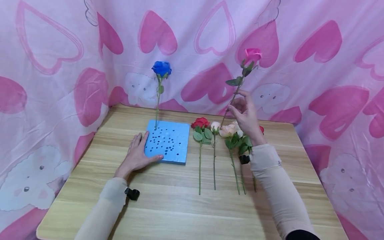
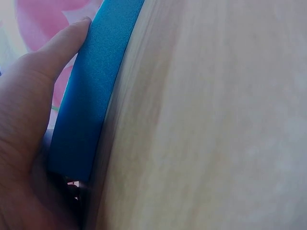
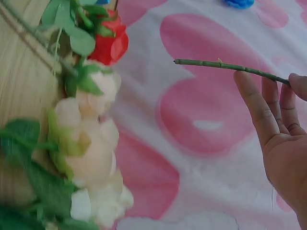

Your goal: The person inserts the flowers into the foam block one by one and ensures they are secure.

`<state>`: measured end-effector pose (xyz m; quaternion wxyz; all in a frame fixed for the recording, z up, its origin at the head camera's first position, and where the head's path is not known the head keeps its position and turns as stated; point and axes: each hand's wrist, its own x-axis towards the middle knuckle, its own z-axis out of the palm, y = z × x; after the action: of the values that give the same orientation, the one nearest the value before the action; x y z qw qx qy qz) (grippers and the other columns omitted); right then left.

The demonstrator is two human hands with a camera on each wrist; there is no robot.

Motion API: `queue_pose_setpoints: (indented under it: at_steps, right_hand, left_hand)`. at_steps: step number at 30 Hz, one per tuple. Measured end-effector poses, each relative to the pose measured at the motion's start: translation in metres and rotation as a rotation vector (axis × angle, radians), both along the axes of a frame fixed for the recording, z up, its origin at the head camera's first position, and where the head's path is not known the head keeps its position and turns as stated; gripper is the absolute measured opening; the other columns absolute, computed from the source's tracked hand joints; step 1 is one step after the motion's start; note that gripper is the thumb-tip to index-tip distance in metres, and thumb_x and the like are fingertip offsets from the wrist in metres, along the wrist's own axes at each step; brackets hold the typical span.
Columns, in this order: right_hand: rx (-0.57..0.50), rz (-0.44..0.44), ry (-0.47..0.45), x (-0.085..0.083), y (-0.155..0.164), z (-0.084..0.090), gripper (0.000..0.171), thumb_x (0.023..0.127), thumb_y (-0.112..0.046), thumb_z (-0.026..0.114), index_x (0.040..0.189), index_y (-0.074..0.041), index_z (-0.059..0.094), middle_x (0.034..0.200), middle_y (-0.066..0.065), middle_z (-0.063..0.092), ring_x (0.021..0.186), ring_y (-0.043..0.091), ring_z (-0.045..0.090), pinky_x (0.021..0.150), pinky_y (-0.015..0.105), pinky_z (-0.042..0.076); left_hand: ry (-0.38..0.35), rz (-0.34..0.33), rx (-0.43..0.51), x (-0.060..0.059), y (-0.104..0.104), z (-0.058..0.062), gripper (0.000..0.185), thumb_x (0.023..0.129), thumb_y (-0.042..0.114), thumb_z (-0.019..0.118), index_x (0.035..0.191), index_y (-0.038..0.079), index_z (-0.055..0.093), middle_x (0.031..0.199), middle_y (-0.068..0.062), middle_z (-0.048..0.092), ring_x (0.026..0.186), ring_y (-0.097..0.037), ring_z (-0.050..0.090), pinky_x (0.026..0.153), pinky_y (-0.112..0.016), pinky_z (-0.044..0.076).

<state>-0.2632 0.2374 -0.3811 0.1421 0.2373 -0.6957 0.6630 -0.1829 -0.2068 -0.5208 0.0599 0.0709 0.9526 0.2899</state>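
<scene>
My right hand (image 1: 247, 116) pinches the stem of a pink rose (image 1: 253, 55) between thumb and fingers, bloom up and stem slanting down to the left. In the right wrist view the green stem (image 3: 206, 63) crosses the fingers, its cut end free. My left hand (image 1: 136, 156) rests against the near left corner of a blue foam block (image 1: 180, 133) dotted with holes. Its thumb (image 2: 62, 45) lies on the block's edge; the other fingers are mostly hidden in the left wrist view. A blue rose (image 1: 162, 69) stands upright in the block's far left part.
Right of the block, a red rose (image 1: 200, 122), a white rose (image 1: 215, 126), a peach rose (image 1: 227, 130) and other flowers lie on the wooden table (image 1: 168, 206), stems toward me. Some are partly hidden behind my right arm. A pink heart-patterned curtain (image 1: 186, 20) hangs behind the table.
</scene>
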Motion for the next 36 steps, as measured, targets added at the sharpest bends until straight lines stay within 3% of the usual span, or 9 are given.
queue_pose_setpoints:
  at_steps: [6, 9, 13, 20, 28, 33, 36]
  right_hand:
    - [0.041, 0.021, 0.013, -0.006, -0.028, 0.002, 0.054, 0.097, 0.012, 0.063, 0.145, -0.004, 0.043, 0.103, 0.036, 0.056, 0.092, 0.05, 0.061, 0.083, 0.035, 0.063]
    - [0.054, 0.046, 0.006, -0.002, -0.047, 0.011, 0.05, 0.099, 0.011, 0.061, 0.143, -0.006, 0.045, 0.103, 0.038, 0.056, 0.094, 0.056, 0.059, 0.086, 0.041, 0.062]
    - [0.044, 0.097, -0.001, 0.0, -0.069, 0.02, 0.046, 0.1, 0.009, 0.061, 0.138, -0.012, 0.048, 0.102, 0.037, 0.056, 0.095, 0.051, 0.062, 0.091, 0.049, 0.06]
    - [0.04, 0.144, -0.053, -0.003, -0.091, 0.019, 0.045, 0.1, 0.007, 0.061, 0.136, -0.018, 0.049, 0.105, 0.034, 0.057, 0.095, 0.03, 0.069, 0.092, 0.054, 0.06]
    - [0.044, 0.172, -0.051, -0.008, -0.111, 0.018, 0.047, 0.101, 0.006, 0.061, 0.14, -0.016, 0.047, 0.107, 0.034, 0.057, 0.1, 0.058, 0.062, 0.084, 0.053, 0.063]
    - [0.039, 0.182, -0.043, -0.008, -0.127, 0.015, 0.046, 0.1, 0.008, 0.061, 0.139, -0.012, 0.046, 0.106, 0.035, 0.057, 0.098, 0.059, 0.062, 0.085, 0.048, 0.063]
    - [0.026, 0.199, -0.053, -0.009, -0.136, 0.011, 0.046, 0.1, 0.01, 0.06, 0.139, -0.009, 0.045, 0.107, 0.036, 0.057, 0.094, 0.052, 0.065, 0.081, 0.054, 0.064]
  left_hand:
    - [0.004, -0.002, 0.001, 0.0, 0.0, -0.001, 0.133, 0.073, 0.088, 0.067, 0.168, 0.025, -0.002, 0.173, -0.021, -0.005, 0.159, -0.042, -0.007, 0.126, -0.066, 0.0]
    - [0.006, -0.004, 0.001, -0.001, -0.001, -0.001, 0.133, 0.073, 0.088, 0.067, 0.168, 0.025, -0.002, 0.173, -0.021, -0.005, 0.159, -0.042, -0.007, 0.126, -0.065, 0.0]
    - [0.008, -0.007, 0.001, -0.001, -0.002, -0.001, 0.133, 0.074, 0.087, 0.067, 0.168, 0.025, -0.002, 0.173, -0.021, -0.005, 0.159, -0.042, -0.007, 0.126, -0.065, 0.0]
    - [0.01, -0.002, 0.002, 0.0, -0.001, 0.0, 0.132, 0.074, 0.087, 0.067, 0.168, 0.026, -0.001, 0.173, -0.02, -0.004, 0.159, -0.041, -0.006, 0.126, -0.065, 0.001]
    - [0.024, -0.001, 0.009, 0.0, -0.002, 0.002, 0.132, 0.075, 0.085, 0.069, 0.169, 0.022, 0.0, 0.173, -0.023, -0.003, 0.158, -0.044, -0.005, 0.125, -0.067, 0.0]
    - [0.022, -0.004, 0.004, 0.0, -0.002, 0.001, 0.132, 0.074, 0.086, 0.068, 0.169, 0.023, 0.0, 0.173, -0.022, -0.004, 0.159, -0.043, -0.006, 0.126, -0.065, 0.0]
    - [0.02, -0.006, 0.007, 0.0, -0.002, 0.001, 0.133, 0.074, 0.086, 0.068, 0.169, 0.023, 0.0, 0.173, -0.022, -0.004, 0.159, -0.042, -0.006, 0.126, -0.065, 0.0]
